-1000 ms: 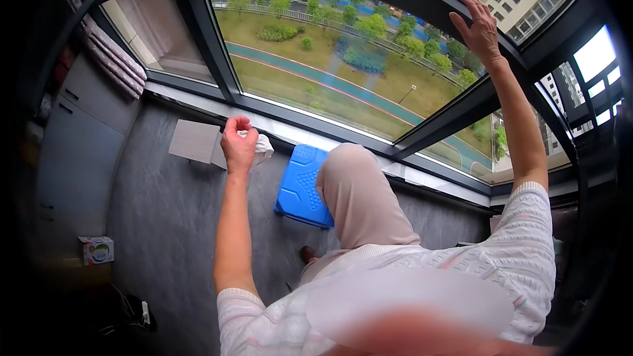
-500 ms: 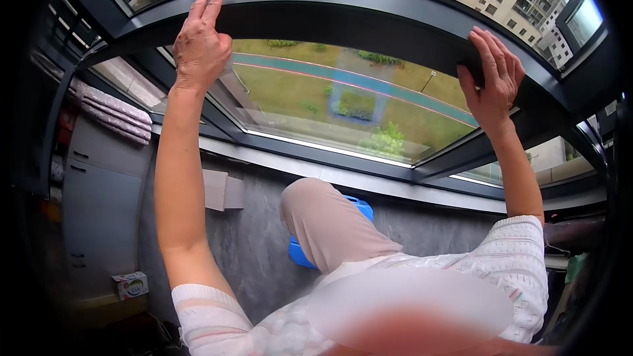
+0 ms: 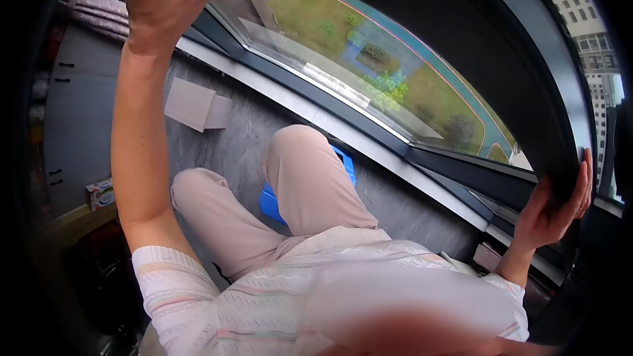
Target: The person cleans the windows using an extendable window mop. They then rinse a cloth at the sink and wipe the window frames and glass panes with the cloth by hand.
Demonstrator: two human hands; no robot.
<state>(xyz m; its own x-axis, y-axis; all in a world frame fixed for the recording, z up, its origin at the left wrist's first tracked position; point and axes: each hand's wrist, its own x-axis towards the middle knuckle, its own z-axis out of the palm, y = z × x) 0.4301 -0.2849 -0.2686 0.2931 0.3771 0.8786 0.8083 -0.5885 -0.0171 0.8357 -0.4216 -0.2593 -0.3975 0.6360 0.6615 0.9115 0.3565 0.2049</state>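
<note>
High on the left, my left hand [image 3: 170, 0] is raised beside the window, its fingers cut off by the top of the view. My right hand [image 3: 550, 214] grips the dark window frame [image 3: 557, 46] at its lower right, with thumb and fingers on opposite sides. Between my arms, the window glass [image 3: 316, 39] looks down on grass and a green path. A blue stool [image 3: 270, 206] stands on the floor, mostly hidden behind my raised leg.
Flat light boards [image 3: 190, 103] lie on the grey floor [image 3: 241, 138] near the sill [image 3: 287, 102]. Grey cabinets [image 3: 82, 125], a small box [image 3: 100, 194] and a rolled patterned cloth [image 3: 99, 12] are at the left. Another small box [image 3: 486, 257] is at the lower right.
My left hand rose from low, where it held a white cloth, to the window frame, then to the top edge. My right hand moved lower in view; the view turned and a second knee appeared.
</note>
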